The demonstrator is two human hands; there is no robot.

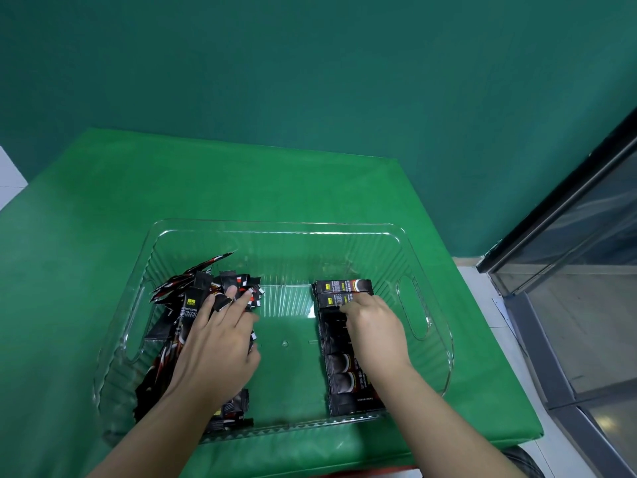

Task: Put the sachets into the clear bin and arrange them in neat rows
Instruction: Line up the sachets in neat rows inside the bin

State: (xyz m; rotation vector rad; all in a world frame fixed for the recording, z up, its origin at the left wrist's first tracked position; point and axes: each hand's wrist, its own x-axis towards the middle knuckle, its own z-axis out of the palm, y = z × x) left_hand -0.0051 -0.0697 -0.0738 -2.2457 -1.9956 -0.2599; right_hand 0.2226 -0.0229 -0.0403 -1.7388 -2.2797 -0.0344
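Observation:
The clear bin [275, 229] stands on the green table. Its left side holds a loose heap of black sachets [186, 298], lying at all angles. My left hand [217, 343] rests on that heap, and a sachet shows between its fingers. Down the bin's right side runs a neat row of black sachets [344, 374], laid side by side. My right hand [375, 326] is on that row, with curled fingertips on a sachet near its far end [331, 300].
A green cloth covers the table [241, 181], which ends just right of the bin. A dark glass door frame [568, 208] and grey floor lie to the right. The bin's middle floor [286, 332] is bare.

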